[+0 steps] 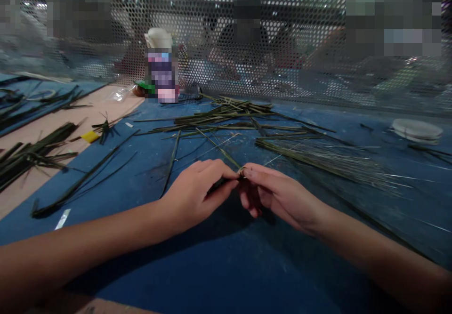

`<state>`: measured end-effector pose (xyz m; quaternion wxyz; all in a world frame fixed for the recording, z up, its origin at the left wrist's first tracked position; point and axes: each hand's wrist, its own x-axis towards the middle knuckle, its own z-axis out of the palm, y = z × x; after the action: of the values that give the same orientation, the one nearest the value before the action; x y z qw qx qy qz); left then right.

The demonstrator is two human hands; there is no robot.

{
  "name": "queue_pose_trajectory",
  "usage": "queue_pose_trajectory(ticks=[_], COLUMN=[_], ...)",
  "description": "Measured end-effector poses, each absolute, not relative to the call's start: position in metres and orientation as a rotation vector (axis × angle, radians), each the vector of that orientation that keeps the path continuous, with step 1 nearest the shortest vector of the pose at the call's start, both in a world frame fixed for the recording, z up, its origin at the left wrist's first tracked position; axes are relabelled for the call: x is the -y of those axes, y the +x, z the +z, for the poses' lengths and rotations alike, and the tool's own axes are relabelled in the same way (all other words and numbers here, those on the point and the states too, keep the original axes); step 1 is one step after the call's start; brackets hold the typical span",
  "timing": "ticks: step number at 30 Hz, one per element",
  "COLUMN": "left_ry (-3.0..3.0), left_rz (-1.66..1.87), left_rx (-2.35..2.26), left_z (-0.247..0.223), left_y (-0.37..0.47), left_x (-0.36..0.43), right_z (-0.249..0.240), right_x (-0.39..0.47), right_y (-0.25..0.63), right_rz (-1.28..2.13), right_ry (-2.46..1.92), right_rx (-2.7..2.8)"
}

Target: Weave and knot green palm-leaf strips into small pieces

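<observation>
My left hand (201, 187) and my right hand (273, 191) meet fingertip to fingertip over the blue table surface (197, 267). Between them both pinch a thin green strip of leaf (226, 155), which looks bent or knotted at the fingertips. Its long end slants up and to the left, away from me. The fingers cover most of the pinched part. Just beyond the right hand lies a bundle of thin stems and pale wires (318, 161). A loose strip (171, 163) rests beside the left hand.
A heap of green strips (226, 114) lies at the back, before a perforated metal screen (205, 45). Darker bundles (38, 154) are at left. White round spools or lids (416, 130) stand at right. People sit beyond the screen. A long bent strip (84, 180) lies left of centre.
</observation>
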<state>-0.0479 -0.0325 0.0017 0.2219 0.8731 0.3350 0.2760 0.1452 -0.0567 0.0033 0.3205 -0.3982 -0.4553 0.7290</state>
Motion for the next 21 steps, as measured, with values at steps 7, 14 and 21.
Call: queue_pose_trajectory(ticks=[7, 14, 21], left_ry=[2.069, 1.697, 1.595], left_rz=[0.832, 0.813, 0.736], left_rx=[-1.016, -0.934, -0.835], left_z=[0.005, -0.001, -0.004], left_y=[-0.048, -0.041, -0.040], left_x=[0.038, 0.045, 0.044], right_z=[-0.007, -0.007, -0.005], right_x=[0.059, 0.061, 0.051], right_y=[0.138, 0.140, 0.154], right_rz=[1.827, 1.472, 1.498], right_ry=[-0.902, -1.004, -1.013], right_rx=[1.160, 1.479, 1.678])
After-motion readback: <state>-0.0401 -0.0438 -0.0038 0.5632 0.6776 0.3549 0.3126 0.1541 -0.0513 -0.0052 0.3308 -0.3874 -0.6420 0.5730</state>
